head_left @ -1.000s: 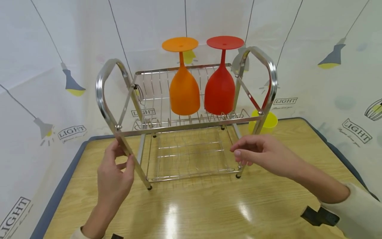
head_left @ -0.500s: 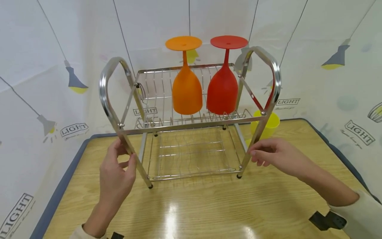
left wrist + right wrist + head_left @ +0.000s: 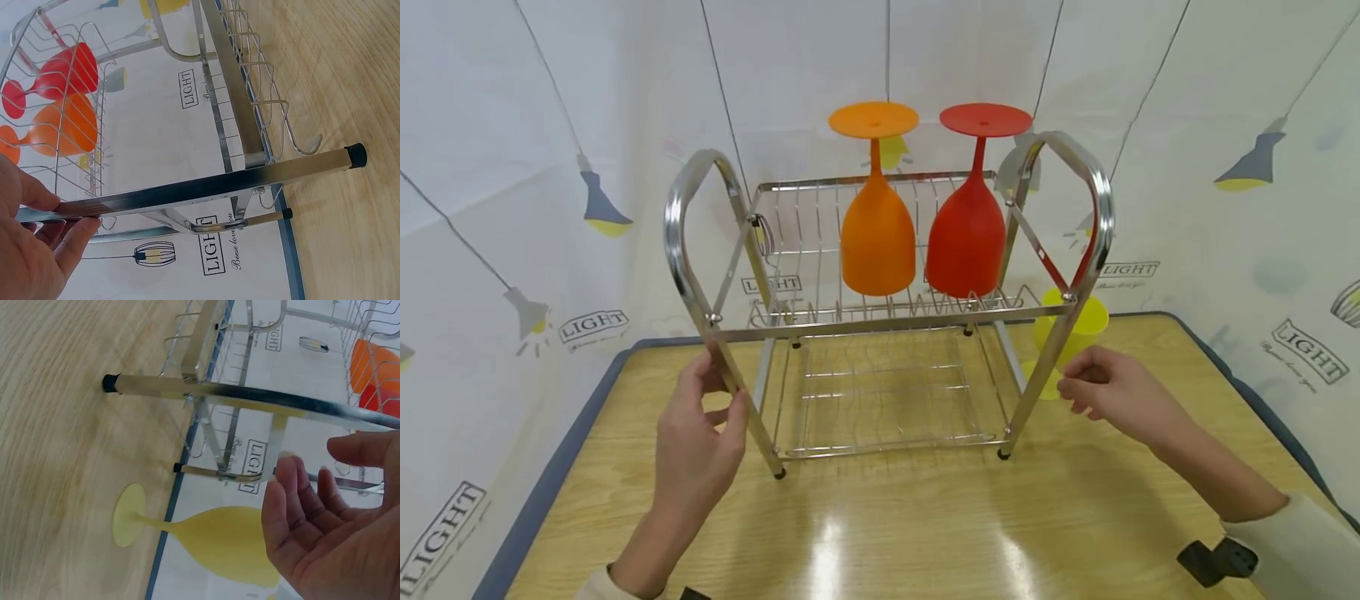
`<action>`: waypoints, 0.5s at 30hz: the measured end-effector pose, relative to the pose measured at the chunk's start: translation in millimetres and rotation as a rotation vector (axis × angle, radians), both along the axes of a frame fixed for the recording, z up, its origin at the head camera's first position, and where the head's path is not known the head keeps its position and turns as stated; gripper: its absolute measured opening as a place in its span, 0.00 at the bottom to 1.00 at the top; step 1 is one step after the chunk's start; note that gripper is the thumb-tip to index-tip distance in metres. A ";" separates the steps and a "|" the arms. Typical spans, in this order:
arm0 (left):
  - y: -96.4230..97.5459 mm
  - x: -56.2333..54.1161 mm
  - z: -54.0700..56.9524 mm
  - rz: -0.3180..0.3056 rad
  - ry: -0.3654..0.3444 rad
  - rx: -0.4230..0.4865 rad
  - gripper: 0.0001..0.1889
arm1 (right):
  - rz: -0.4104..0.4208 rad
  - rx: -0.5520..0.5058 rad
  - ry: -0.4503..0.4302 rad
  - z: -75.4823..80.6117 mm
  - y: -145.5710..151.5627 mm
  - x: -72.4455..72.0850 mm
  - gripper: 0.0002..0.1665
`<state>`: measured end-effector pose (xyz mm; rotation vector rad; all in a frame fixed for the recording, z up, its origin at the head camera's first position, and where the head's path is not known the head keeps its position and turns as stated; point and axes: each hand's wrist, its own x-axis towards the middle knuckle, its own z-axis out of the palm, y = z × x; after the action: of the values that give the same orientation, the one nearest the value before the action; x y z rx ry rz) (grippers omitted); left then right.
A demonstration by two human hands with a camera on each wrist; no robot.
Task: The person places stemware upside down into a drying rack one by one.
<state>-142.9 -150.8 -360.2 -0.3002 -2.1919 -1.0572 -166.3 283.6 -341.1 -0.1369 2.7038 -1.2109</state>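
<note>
Left hand [image 3: 702, 446] pinches the metal rack [image 3: 891, 322], while the yellow goblet [image 3: 219, 540], probably light, stiff and best gripped at its stem, stands just beyond the right hand [image 3: 1123, 396], whose empty fingers curve loosely.

yellow goblet [image 3: 1088, 321]: partly hidden behind right near leg [image 3: 1030, 392] of rack [image 3: 887, 323] | left hand [image 3: 700, 446]: some fingertips hidden behind left near leg [image 3: 752, 417] | left sleeve [image 3: 604, 587], right sleeve [image 3: 1296, 546]: cut off, head view | small script [image 3: 1120, 283], far right: too small to read there
</note>
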 end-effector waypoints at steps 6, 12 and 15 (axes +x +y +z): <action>-0.4 -0.3 -1.2 0.006 -0.008 -0.010 0.23 | -0.084 0.086 -0.014 -16.9 13.0 -11.1 0.35; 0.7 0.8 -1.2 -0.006 -0.001 -0.005 0.24 | -0.173 0.173 -0.031 -29.0 24.7 -22.0 0.51; 0.8 1.6 -0.8 -0.014 0.000 -0.002 0.24 | -0.224 0.142 -0.045 -34.5 28.3 -29.3 0.60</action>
<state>-141.2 -150.0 -361.0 -0.3169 -2.1940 -1.0622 -195.6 311.9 -375.7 0.2152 2.8120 -1.0552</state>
